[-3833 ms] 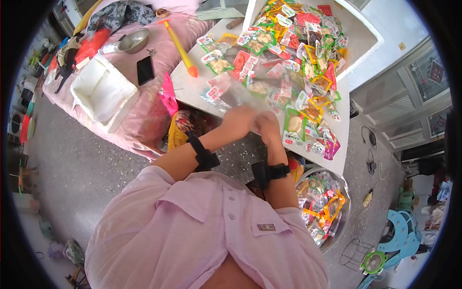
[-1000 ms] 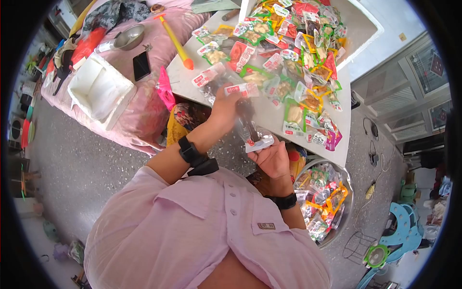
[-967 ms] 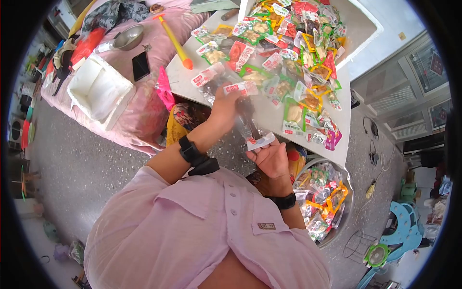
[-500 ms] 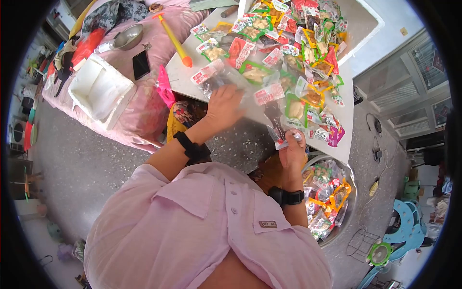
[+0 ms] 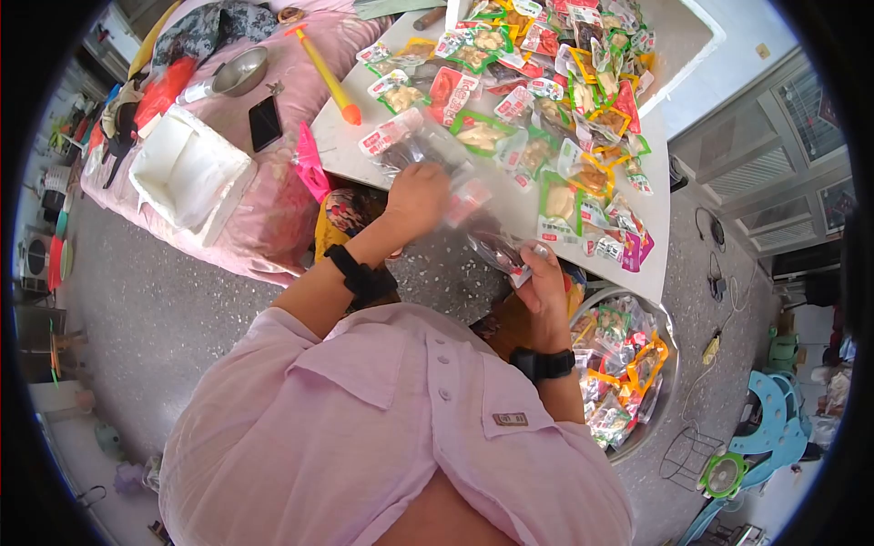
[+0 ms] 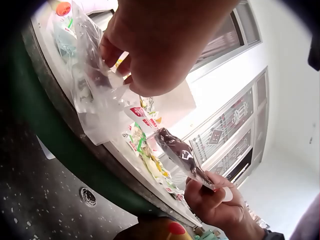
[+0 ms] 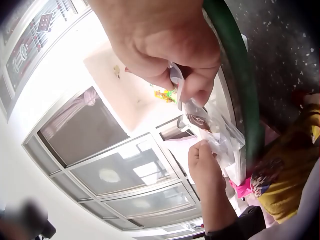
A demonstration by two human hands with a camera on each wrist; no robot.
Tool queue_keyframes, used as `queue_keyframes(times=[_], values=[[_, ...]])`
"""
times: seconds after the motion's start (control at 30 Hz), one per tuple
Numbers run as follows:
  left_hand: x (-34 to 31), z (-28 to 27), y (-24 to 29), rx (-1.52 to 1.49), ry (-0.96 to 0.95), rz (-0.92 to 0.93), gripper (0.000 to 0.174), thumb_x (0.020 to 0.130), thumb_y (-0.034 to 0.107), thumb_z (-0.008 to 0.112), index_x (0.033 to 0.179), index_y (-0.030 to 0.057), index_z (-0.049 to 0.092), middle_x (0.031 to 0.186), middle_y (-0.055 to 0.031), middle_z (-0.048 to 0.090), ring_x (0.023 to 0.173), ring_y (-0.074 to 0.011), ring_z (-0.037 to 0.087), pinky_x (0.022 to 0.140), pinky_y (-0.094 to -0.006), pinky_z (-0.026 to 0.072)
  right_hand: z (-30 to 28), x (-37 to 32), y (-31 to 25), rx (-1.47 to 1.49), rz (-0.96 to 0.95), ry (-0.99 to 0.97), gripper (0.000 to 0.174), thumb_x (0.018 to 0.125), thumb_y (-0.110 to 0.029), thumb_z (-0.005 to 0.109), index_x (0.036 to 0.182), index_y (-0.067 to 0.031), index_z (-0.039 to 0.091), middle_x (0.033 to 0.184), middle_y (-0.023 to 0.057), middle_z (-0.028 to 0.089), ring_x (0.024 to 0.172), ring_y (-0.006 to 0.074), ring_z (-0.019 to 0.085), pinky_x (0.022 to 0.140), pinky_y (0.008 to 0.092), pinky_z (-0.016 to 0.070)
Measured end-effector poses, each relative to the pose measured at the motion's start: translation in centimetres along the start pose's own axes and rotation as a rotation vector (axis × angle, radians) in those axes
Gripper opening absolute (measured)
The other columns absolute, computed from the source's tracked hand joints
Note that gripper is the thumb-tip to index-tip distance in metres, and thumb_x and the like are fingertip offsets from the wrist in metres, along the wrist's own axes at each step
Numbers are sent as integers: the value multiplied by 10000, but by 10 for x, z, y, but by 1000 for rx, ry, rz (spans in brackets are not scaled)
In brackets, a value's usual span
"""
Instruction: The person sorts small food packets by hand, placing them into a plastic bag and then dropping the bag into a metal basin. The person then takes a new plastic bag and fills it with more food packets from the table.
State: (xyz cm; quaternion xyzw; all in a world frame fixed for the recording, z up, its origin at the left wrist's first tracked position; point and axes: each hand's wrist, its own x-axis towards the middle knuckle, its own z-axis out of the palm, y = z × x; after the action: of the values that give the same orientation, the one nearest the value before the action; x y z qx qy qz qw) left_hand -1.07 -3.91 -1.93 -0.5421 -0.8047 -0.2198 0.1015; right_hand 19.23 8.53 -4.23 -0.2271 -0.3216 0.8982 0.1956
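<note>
My right hand (image 5: 543,275) pinches one end of a clear packet (image 5: 496,247) with dark brown food inside and a red-and-white label at its far end. The packet slants toward my left hand (image 5: 419,196), just past the table's near edge. In the left wrist view the curled left fingers grip a crinkled clear plastic bag (image 6: 102,107) at the table edge. Beyond that hand lies another clear packet (image 5: 393,136) with a red-and-white label. The right wrist view has the right thumb and fingers (image 7: 195,92) closed on the packet end, the left fist close by.
Colourful food packets (image 5: 560,205) cover much of the white table (image 5: 341,150) and spill from a white foam box (image 5: 696,68). A metal basin (image 5: 669,382) of packets stands below on the right. Left, a pink bed (image 5: 259,209) holds a foam tray (image 5: 187,173) and a phone (image 5: 265,124).
Both hands were on the dark packet a second ago. My left hand let go and moved to the clear bag; my right hand swung the packet right, then tilted its label end back left.
</note>
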Motion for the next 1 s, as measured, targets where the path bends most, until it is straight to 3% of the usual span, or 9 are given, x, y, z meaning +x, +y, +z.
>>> queue_keyframes(times=[0.07,0.3,0.37,0.47,0.77,0.87,0.97,1.0], values=[[0,-1,1,-1,29,10,170,655,110,507,787,4,504,905,-146,521,864,-293,485,791,-365,376,1,2,-3,-3,65,-8,90,741,6,501,828,-16,489,767,84,527,692,199,552,647,345,487],[2,-17,11,17,164,49,168,646,106,513,782,8,502,879,-130,529,859,-293,484,765,-372,389,7,10,-10,-53,211,-48,71,756,-75,524,807,-48,481,735,70,537,627,236,586,426,273,442],[2,-22,12,12,124,55,172,634,109,518,779,16,507,878,-125,529,860,-281,482,749,-367,391,5,12,-7,-31,205,-65,80,761,-98,528,809,-58,479,745,73,545,606,244,591,378,251,412],[1,-24,14,21,103,82,176,619,111,522,775,30,515,879,-112,529,863,-266,480,727,-358,393,8,19,-3,92,191,-128,106,761,-100,536,832,-53,474,786,92,559,647,244,593,423,248,440],[-4,-16,12,53,211,201,147,620,123,522,751,57,530,921,-78,528,889,-246,477,723,-355,382,41,50,16,284,146,-49,169,779,-52,504,943,-41,462,932,105,534,857,216,549,622,290,474],[-4,-16,14,26,205,202,142,617,121,526,745,60,528,925,-75,526,898,-247,473,727,-354,377,54,67,25,296,101,-78,201,776,-41,498,973,-48,459,949,81,527,865,209,532,653,297,461],[-3,-18,12,0,263,206,145,608,111,535,743,59,522,935,-77,522,906,-252,468,728,-356,373,76,73,25,313,47,-103,204,766,-41,497,966,-56,462,944,61,527,794,189,542,612,287,453],[-2,-19,10,-7,291,206,148,604,108,538,742,58,519,939,-78,520,909,-253,466,728,-357,372,80,69,19,165,109,-119,206,761,-49,503,963,-57,463,917,57,527,751,175,541,576,271,445]])
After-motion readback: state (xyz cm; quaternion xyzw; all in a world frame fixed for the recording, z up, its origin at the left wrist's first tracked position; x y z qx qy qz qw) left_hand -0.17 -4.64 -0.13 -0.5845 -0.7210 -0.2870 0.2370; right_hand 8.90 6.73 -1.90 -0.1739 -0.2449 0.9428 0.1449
